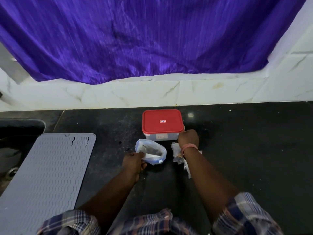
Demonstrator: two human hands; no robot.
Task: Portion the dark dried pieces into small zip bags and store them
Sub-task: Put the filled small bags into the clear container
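The left hand pinches the rim of one open bag of dark pieces, the right hand (fingers curled, grip unclear) reaches one red-lidded container, small zip bags beneath, bare black counter rightward.

1 head-worn wide-angle view looks forward and down, close over a black counter, facing a tiled wall and purple curtain.

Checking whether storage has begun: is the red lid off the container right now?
No. The red lid sits flat on the clear container, covering its whole top, while the right hand is at its near corner.
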